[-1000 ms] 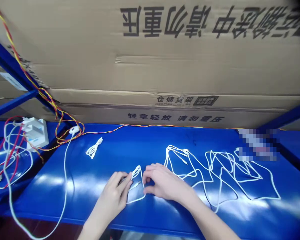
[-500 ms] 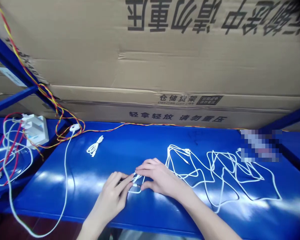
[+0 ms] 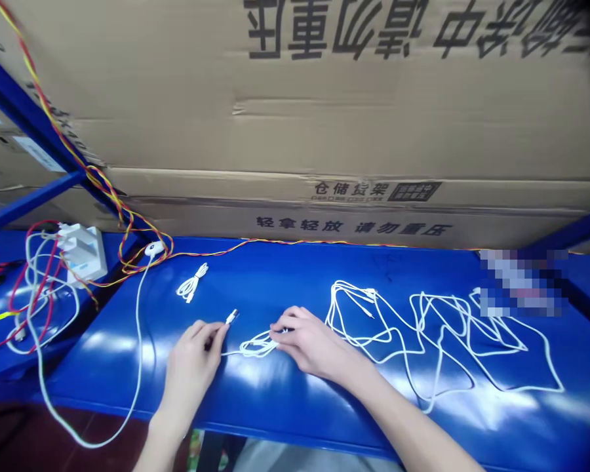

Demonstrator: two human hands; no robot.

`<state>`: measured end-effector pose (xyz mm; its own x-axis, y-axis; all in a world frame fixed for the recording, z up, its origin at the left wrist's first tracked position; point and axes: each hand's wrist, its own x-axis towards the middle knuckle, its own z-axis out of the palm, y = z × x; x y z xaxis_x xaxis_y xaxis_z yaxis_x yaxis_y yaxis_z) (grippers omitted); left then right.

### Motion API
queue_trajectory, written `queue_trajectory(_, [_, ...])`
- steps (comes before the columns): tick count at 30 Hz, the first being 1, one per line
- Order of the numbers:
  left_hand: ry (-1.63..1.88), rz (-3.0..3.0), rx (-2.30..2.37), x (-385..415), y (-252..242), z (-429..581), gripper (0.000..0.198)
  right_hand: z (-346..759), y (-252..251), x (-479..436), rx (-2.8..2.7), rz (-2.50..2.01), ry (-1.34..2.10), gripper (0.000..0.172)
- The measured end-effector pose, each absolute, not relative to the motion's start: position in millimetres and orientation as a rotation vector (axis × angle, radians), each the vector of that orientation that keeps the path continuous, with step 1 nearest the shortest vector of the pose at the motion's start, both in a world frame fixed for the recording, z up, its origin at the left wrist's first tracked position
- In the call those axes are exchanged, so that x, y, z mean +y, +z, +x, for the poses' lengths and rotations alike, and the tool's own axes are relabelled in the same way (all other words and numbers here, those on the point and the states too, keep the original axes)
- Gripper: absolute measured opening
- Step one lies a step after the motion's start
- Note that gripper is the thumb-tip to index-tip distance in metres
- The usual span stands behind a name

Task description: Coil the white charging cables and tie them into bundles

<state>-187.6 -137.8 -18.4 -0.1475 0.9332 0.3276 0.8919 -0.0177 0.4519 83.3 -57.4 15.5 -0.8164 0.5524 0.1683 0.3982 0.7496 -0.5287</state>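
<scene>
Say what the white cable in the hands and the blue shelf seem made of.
The white cable looks like flexible plastic sheathing: smooth, curving in loose loops; its core is hidden. The blue shelf looks like painted metal, probably steel: an even, glossy coat with bright glare.

White cable (image 3: 258,347) hidden under right hand (image 3: 314,344) (far-right patch (image 3: 521,282) pixelated)

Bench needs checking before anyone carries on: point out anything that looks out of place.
The long white cable sprawls in tangled loops across the right of the blue bench, unlike the small, neatly bundled white cable further left.
</scene>
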Motion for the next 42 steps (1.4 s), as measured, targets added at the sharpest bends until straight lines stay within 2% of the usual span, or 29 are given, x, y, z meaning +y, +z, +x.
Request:
queue_trajectory(6, [0.809, 2.04, 1.786, -110, -5, -152, 0.029, 83, 19, -60, -2.621, -0.695, 0.691, 0.021])
queue_trajectory(12, [0.633, 2.097, 1.606, -116, 20, -146, 0.035, 85, 20, -66, -2.644, -0.748, 0.591, 0.024])
queue_trajectory(18, [0.782, 2.152, 1.616, -137, 8, -159, 0.045, 83, 16, -63, -2.657, -0.742, 0.58, 0.022])
queue_trajectory(23, [1.043, 2.166, 1.765, -157, -18, -165, 0.032, 82, 14, -61, -2.611, -0.739, 0.603, 0.02])
queue_trajectory(27, [1.164, 2.17, 1.765, -161, -20, -168, 0.007, 84, 11, -60, -2.586, -0.75, 0.595, 0.018])
queue_trajectory(29, [1.124, 2.152, 1.762, -159, -16, -166, 0.013, 85, 11, -60, -2.575, -0.75, 0.605, 0.018])
queue_trajectory(32, [1.024, 2.084, 1.814, -155, -13, -160, 0.048, 86, 12, -60, -2.565, -0.748, 0.643, 0.019])
queue_trajectory(34, [0.975, 2.05, 1.836, -152, -14, -154, 0.059, 86, 14, -60, -2.56, -0.759, 0.675, 0.021])
queue_trajectory(38, [0.943, 2.004, 1.709, -146, -14, -149, 0.044, 87, 18, -59, -2.543, -0.791, 0.748, 0.023])
queue_trajectory(42, [0.858, 2.018, 1.628, -145, -10, -157, 0.037, 86, 16, -59, -2.526, -0.806, 0.773, 0.018])
